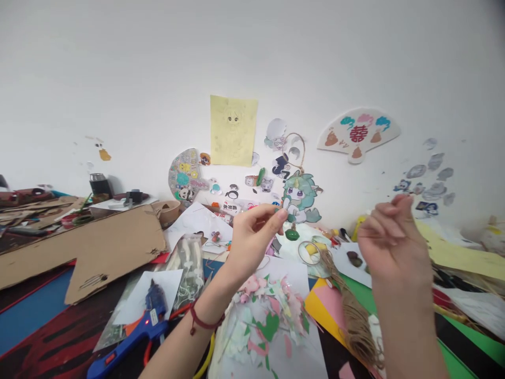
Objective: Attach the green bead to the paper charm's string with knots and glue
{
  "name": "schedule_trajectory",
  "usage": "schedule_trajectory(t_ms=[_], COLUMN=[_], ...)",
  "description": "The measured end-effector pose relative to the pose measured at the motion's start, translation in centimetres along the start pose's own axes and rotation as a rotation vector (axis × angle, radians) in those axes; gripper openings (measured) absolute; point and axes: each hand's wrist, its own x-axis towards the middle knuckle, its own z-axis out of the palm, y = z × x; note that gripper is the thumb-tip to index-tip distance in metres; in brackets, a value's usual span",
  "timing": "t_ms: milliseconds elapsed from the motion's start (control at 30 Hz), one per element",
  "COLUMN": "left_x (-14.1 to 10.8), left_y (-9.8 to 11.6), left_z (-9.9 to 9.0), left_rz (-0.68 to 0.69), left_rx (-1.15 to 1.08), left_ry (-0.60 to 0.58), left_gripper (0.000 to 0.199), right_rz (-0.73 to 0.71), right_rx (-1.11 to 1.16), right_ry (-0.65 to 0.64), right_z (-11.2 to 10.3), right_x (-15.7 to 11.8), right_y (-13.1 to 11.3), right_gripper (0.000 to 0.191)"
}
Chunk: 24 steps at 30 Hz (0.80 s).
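Between the thumb and finger of my left hand (256,231), a hanging paper cutout of a green-haired cartoon character (302,197) is pinched by its left edge. A twine loop (303,152) stands up from its top, and a round green bead (292,235) dangles below it. My right hand (396,239) is raised to the right, apart from the cutout, fingers curled and pressed together. Whatever those fingers may hold is too small to make out. Below my hands, green, pink and white paper scraps (268,326) are piled on white paper.
A blue hot glue gun (152,323) with a red light rests at the lower left, near a large cardboard piece (114,247). A twine bundle (357,326) and a tape roll (309,252) lie right of the scraps. Drawings and a paper fan (359,134) are on the wall.
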Motion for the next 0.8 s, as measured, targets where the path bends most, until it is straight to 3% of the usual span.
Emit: schedule_trajectory(t_ms=[133,267,400,600,800], left_x=[0.5,0.9,1.0,1.0,0.9], left_y=[-1.0,-1.9,-2.6,-3.4,-3.6], left_z=[-0.2,-0.4,-0.6,-0.5,-0.1], left_rz=[-0.008,-0.013,-0.005,0.009,0.044], left_rx=[0.028,0.059,0.114,0.226,0.379], left_ry=[-0.026,-0.058,-0.083,-0.139,-0.230], left_gripper=[0.037,0.035,0.031,0.035,0.036], right_rz=[0.096,0.244,0.277,0.212,0.187], right_rx=[-0.086,-0.253,-0.301,-0.317,-0.365], right_ry=[-0.071,-0.279,-0.466,-0.334,-0.276], right_z=[0.7,3.0,4.3,4.7,4.5], right_x=[-0.1,-1.7,-2.9,-3.3,-3.1], right_y=[1.5,1.7,1.6,1.8,1.5], right_gripper=[0.047,0.032,0.033,0.021,0.023])
